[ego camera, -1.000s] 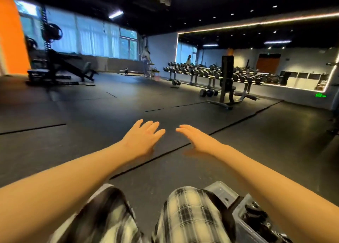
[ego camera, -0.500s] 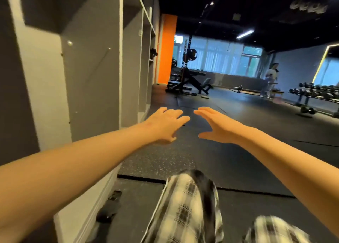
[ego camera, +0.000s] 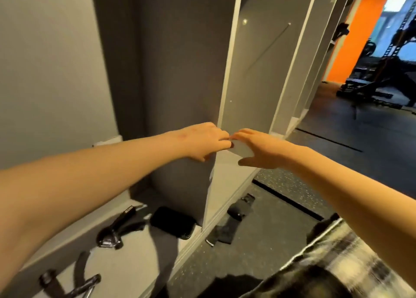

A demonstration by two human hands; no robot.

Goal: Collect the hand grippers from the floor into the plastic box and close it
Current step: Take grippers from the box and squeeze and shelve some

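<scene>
My left hand [ego camera: 206, 141] and my right hand [ego camera: 255, 149] reach forward side by side at mid-height, fingers relaxed and holding nothing, their fingertips almost touching in front of a white shelf divider [ego camera: 227, 77]. Well below them, a black hand gripper with a chrome spring [ego camera: 118, 230] lies on the pale bottom board of the shelf unit at lower left. A second hand gripper [ego camera: 74, 283] lies nearer the bottom left corner. The plastic box is not in view.
A flat black pouch [ego camera: 173, 222] lies on the shelf board beside the divider. Black straps [ego camera: 233, 217] lie on the dark rubber floor at the shelf's foot. My plaid-clad leg [ego camera: 326, 257] fills the lower right. A weight bench [ego camera: 382, 83] stands far right by an orange wall.
The view has swung left from the open gym floor to the shelf unit. The box at lower right has left the frame. Both hands stay outstretched and have come closer together.
</scene>
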